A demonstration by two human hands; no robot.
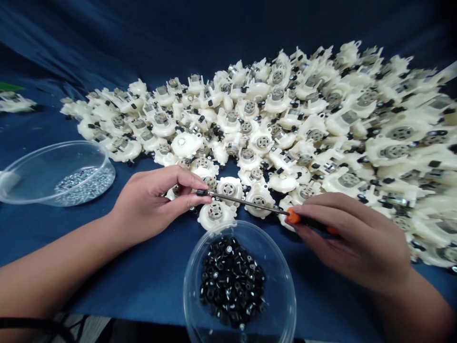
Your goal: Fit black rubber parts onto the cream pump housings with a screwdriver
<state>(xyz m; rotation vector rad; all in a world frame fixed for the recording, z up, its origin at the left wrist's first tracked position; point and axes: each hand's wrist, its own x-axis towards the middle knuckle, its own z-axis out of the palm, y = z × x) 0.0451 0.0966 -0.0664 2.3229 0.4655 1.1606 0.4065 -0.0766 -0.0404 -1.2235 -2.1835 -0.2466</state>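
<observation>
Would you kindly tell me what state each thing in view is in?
Left hand: pinching a small black part
Small black part: held, at the tip of the screwdriver
Right hand: closed around the screwdriver's handle
Screwdriver: held, shaft slightly slanted
Bowl at left: uncovered, partly filled with small silvery pieces
Nearer bowl: uncovered, partly filled with mostly black pieces
White housings: heaped loosely, many with motors showing
Blue cloth: spread beneath the housings

the bare left hand (148,197) pinches, thumb (184,203) and finger (191,178) close together. the bare right hand (357,240) curls in a grip. both bare forearms (67,259) slant inward.
</observation>
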